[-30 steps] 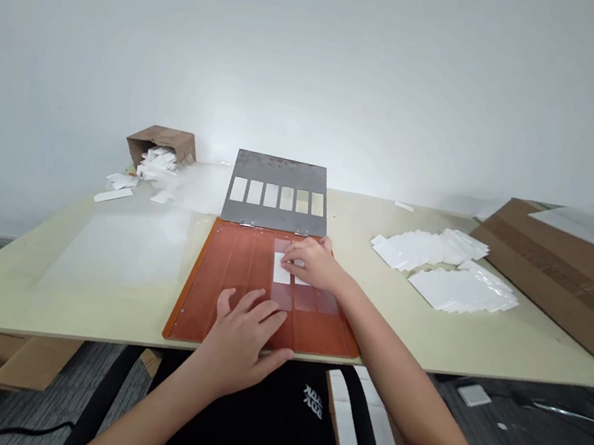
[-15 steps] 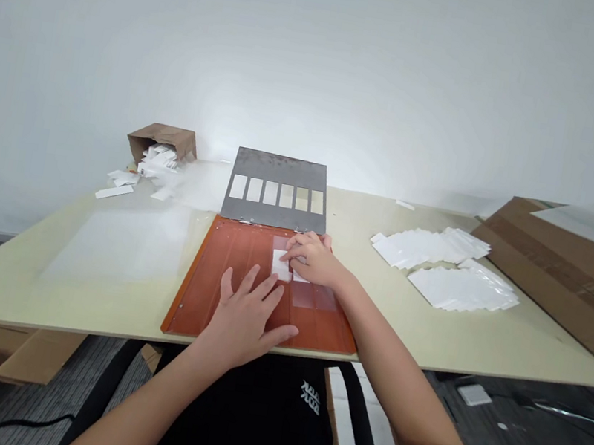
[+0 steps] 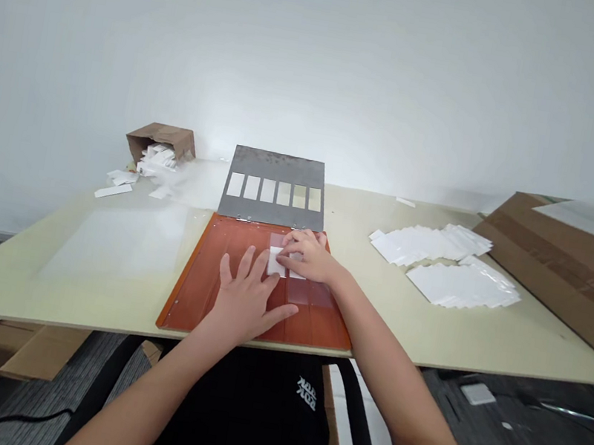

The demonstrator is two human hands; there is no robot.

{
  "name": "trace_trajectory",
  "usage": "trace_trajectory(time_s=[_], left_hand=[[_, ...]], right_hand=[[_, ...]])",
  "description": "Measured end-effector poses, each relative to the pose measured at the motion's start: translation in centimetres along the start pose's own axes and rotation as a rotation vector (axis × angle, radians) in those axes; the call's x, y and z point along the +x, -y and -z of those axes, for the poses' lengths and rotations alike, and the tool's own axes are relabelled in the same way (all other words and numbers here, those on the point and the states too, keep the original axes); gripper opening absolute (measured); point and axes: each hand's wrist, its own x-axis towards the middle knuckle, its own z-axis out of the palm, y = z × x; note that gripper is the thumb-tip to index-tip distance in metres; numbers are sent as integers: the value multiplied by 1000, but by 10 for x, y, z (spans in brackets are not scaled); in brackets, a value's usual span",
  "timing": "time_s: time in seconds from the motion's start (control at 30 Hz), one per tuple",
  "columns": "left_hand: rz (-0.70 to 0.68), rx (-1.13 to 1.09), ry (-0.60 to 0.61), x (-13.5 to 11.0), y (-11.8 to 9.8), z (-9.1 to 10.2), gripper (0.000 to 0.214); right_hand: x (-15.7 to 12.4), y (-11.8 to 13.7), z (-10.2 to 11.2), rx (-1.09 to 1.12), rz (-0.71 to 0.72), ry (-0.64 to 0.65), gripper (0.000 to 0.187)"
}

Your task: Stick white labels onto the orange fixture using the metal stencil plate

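An orange-red board (image 3: 211, 269) lies flat at the table's front edge, hinged at its far side to a raised grey metal plate (image 3: 277, 165) with a row of rectangular windows. Over the board's right half lies a clear film sleeve (image 3: 311, 295), with white rectangular cards on or in it; I cannot tell which. My right hand (image 3: 310, 256) bends over these, its fingertips closed on the left white card (image 3: 275, 261). Another white card (image 3: 297, 276) is partly hidden beneath that hand. My left hand (image 3: 248, 296) rests on the board with fingers spread, holding nothing, fingertips close to the left card.
Two fanned stacks of white-and-clear sleeves (image 3: 429, 245) lie to the right, before a large brown cardboard piece (image 3: 565, 272). At back left, a brown box (image 3: 167, 134) on its side spills white strips (image 3: 157, 159). Translucent sheets (image 3: 118, 243) cover the left tabletop.
The view has shifted slightly. Both hands keep nearly the same place on the board, the right fingers still at the left white card.
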Motion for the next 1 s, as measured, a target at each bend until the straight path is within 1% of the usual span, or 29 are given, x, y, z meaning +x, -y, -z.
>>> trace_trajectory(time_s=[0.1, 0.23, 0.47, 0.67, 0.87, 1.0], left_hand=[[13, -11, 39, 2, -1, 4, 69], [24, -27, 39, 3, -1, 5, 69], [25, -44, 38, 2, 1, 4, 68], [36, -48, 39, 1, -2, 4, 67], [33, -33, 38, 0, -2, 3, 70], [21, -20, 35, -4, -4, 1, 67]], right_hand=[[1, 1, -4, -25, 14, -62, 26], [3, -1, -7, -22, 29, -102, 19], [3, -2, -10, -22, 29, -87, 16], [3, 0, -10, -47, 29, -93, 17], [1, 2, -11, -42, 3, -95, 17], [1, 2, -12, -38, -23, -95, 17]])
